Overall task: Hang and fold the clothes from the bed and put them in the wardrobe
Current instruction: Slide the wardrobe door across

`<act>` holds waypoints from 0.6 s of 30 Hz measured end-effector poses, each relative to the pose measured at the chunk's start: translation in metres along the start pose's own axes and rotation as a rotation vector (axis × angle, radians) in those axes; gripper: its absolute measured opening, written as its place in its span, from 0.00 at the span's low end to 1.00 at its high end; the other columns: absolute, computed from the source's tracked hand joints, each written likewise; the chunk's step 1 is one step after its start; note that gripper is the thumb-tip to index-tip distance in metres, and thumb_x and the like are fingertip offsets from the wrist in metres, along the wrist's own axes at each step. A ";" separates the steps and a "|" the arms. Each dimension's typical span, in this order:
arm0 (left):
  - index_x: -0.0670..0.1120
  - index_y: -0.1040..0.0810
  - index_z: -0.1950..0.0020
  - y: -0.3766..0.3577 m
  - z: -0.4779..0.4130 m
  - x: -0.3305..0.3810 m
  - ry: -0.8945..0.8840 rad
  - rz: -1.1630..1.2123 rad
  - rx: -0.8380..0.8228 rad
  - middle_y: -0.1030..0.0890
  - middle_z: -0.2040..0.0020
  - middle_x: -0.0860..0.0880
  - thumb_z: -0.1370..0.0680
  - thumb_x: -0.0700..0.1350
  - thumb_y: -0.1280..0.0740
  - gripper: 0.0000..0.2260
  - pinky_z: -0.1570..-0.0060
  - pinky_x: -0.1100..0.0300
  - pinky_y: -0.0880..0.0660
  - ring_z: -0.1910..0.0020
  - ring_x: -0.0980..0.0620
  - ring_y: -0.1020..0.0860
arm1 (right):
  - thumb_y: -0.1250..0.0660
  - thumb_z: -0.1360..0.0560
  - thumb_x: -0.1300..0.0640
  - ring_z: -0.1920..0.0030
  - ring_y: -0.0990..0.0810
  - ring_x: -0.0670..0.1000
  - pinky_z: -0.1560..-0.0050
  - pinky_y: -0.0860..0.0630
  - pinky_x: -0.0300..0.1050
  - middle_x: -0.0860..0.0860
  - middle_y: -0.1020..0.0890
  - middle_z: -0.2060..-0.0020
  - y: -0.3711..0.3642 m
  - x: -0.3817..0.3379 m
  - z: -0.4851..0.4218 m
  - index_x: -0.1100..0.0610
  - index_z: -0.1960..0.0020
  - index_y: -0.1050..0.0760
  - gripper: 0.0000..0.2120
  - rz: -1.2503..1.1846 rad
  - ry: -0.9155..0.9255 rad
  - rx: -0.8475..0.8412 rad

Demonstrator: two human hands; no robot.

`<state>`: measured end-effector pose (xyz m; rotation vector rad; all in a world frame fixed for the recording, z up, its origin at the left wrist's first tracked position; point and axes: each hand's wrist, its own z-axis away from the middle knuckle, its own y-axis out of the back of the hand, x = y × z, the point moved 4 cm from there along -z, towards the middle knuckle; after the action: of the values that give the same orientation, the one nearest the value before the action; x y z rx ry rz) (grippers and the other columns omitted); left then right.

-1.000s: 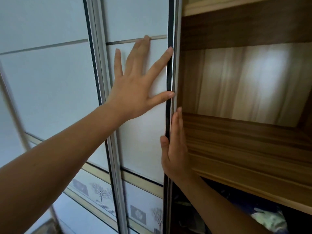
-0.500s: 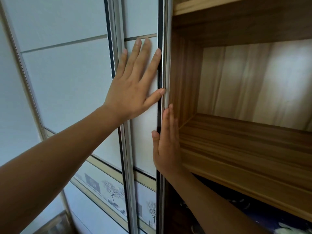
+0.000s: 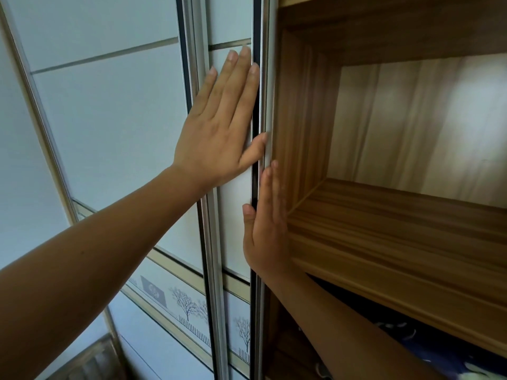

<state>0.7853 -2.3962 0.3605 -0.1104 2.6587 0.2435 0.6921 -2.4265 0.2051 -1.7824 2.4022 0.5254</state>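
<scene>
Pressing flat on the white sliding door [image 3: 234, 193] of the wardrobe [image 3: 301, 119], the left hand [image 3: 219, 127] lies with its fingers straight and close together, holding nothing, and its thumb rests on the door's dark edge strip [image 3: 256, 105]. Just below it, the right hand [image 3: 264, 223] stands edge-on against that same strip, fingers straight and pointing up, thumb on the front of the panel, nothing gripped. To the right the wardrobe stands open, showing a bare wooden shelf [image 3: 397, 234]. Under the shelf, at the lower right, lies dark blue patterned cloth [image 3: 428, 349]; what garment it is cannot be told. A band of tree drawings [image 3: 186, 305] crosses the door panels lower down.
</scene>
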 end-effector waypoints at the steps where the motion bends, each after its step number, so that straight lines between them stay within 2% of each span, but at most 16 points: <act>1: 0.35 0.44 0.21 0.001 0.000 0.000 0.002 0.015 0.008 0.43 0.21 0.33 0.17 0.57 0.44 0.34 0.24 0.41 0.44 0.21 0.38 0.45 | 0.51 0.14 0.50 0.18 0.49 0.56 0.23 0.42 0.63 0.57 0.48 0.18 -0.001 -0.001 0.000 0.56 0.18 0.57 0.28 0.003 -0.002 -0.009; 7: 0.35 0.45 0.21 0.012 0.000 0.005 0.024 0.102 -0.048 0.44 0.21 0.34 0.18 0.52 0.42 0.32 0.23 0.43 0.46 0.20 0.39 0.47 | 0.50 0.14 0.49 0.18 0.54 0.51 0.21 0.48 0.61 0.53 0.52 0.18 0.001 -0.007 -0.001 0.56 0.18 0.56 0.29 0.090 -0.072 -0.108; 10: 0.35 0.45 0.20 0.023 0.001 0.010 0.081 0.221 -0.103 0.45 0.20 0.36 0.19 0.49 0.39 0.32 0.22 0.45 0.46 0.20 0.40 0.47 | 0.45 0.16 0.47 0.19 0.56 0.45 0.21 0.56 0.61 0.45 0.52 0.18 0.024 -0.004 0.001 0.47 0.17 0.56 0.31 0.100 -0.112 -0.220; 12: 0.36 0.42 0.21 0.033 0.002 0.014 0.126 0.320 -0.114 0.43 0.21 0.36 0.20 0.47 0.36 0.31 0.22 0.46 0.44 0.21 0.39 0.45 | 0.43 0.18 0.43 0.21 0.49 0.41 0.22 0.47 0.59 0.37 0.44 0.22 0.054 0.004 0.004 0.41 0.19 0.49 0.29 0.081 -0.180 -0.296; 14: 0.38 0.35 0.23 0.046 0.001 0.022 0.112 0.360 -0.077 0.37 0.23 0.37 0.21 0.47 0.35 0.28 0.24 0.48 0.41 0.23 0.39 0.40 | 0.42 0.20 0.41 0.28 0.34 0.44 0.29 0.32 0.54 0.41 0.30 0.31 0.094 0.016 0.003 0.41 0.24 0.37 0.24 0.164 -0.244 -0.322; 15: 0.39 0.31 0.26 0.051 -0.002 0.029 0.070 0.374 -0.050 0.34 0.25 0.37 0.21 0.46 0.35 0.25 0.26 0.49 0.38 0.25 0.40 0.37 | 0.41 0.21 0.40 0.33 0.28 0.47 0.35 0.27 0.52 0.44 0.26 0.35 0.117 0.023 0.001 0.43 0.27 0.31 0.23 0.237 -0.276 -0.343; 16: 0.39 0.28 0.28 0.054 -0.004 0.038 0.023 0.404 -0.044 0.30 0.28 0.38 0.21 0.45 0.35 0.23 0.29 0.50 0.34 0.28 0.41 0.33 | 0.40 0.22 0.39 0.37 0.25 0.49 0.39 0.24 0.50 0.46 0.23 0.38 0.139 0.029 -0.002 0.44 0.29 0.28 0.23 0.321 -0.311 -0.381; 18: 0.41 0.26 0.30 0.054 -0.010 0.060 -0.042 0.499 -0.141 0.26 0.34 0.41 0.21 0.45 0.35 0.20 0.37 0.51 0.26 0.35 0.44 0.27 | 0.40 0.23 0.36 0.43 0.22 0.50 0.47 0.23 0.45 0.48 0.20 0.40 0.185 0.040 -0.006 0.44 0.32 0.26 0.24 0.486 -0.403 -0.494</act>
<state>0.7211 -2.3476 0.3505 0.5127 2.5829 0.5844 0.5062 -2.4185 0.2383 -1.0284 2.5237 1.4756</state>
